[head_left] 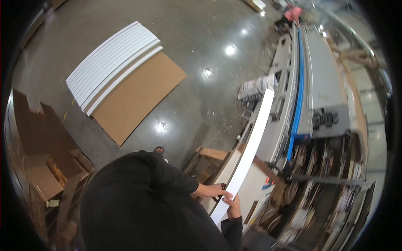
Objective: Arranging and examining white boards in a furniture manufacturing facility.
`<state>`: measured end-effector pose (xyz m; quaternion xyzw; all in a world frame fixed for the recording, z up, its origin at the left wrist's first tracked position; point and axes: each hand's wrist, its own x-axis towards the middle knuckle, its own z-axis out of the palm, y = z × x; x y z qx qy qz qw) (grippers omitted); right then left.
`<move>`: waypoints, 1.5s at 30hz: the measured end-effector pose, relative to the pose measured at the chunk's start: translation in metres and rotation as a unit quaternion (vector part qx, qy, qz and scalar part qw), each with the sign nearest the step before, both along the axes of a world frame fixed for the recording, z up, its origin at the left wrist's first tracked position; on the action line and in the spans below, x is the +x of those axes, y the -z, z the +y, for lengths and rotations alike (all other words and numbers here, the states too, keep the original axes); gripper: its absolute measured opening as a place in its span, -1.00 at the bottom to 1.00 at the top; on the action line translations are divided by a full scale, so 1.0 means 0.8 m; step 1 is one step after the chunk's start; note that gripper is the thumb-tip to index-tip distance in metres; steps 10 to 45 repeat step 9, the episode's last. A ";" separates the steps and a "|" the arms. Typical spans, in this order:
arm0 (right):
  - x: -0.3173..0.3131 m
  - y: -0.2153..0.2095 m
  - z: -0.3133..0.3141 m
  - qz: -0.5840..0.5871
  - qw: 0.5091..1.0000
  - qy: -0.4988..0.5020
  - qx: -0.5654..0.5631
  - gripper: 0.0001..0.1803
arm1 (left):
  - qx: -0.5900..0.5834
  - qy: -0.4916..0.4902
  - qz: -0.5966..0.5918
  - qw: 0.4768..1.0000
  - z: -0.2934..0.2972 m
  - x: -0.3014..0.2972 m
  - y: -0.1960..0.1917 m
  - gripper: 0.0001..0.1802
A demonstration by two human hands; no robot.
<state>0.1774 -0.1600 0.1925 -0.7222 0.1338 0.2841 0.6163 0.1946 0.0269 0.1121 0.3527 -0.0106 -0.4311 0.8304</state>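
A long, narrow white board [247, 154] stretches away from me, tilted a little to the right at its far end. My left hand [212, 190] grips its left edge, fingers closed round it. Close by, my right hand [233, 206] holds the opposite edge, with the fingertips bent over the white face. Both hands are on the near part of the board. Under it lies a pale work surface [224, 178], partly covered by the board and my arms.
White strips [113, 62] lie side by side on a brown cardboard sheet [138, 96] on the floor. A long machine with a blue rail [298, 113] runs along the right. Coiled rolls [303, 217] fill racks nearby. Cardboard [42, 167] stands at left; another person [291, 14] is far off.
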 end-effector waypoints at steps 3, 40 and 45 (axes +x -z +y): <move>0.109 -0.005 0.056 -0.004 0.995 -0.097 0.019 -0.32 | -0.005 -0.115 -0.031 0.993 0.048 0.069 -0.008 -0.20; 0.287 0.007 0.244 -0.005 0.946 -0.324 -0.019 -0.24 | -0.035 -0.327 0.059 0.943 0.193 0.149 0.012 0.00; 0.287 0.007 0.244 -0.005 0.946 -0.324 -0.019 -0.24 | -0.035 -0.327 0.059 0.943 0.193 0.149 0.012 0.00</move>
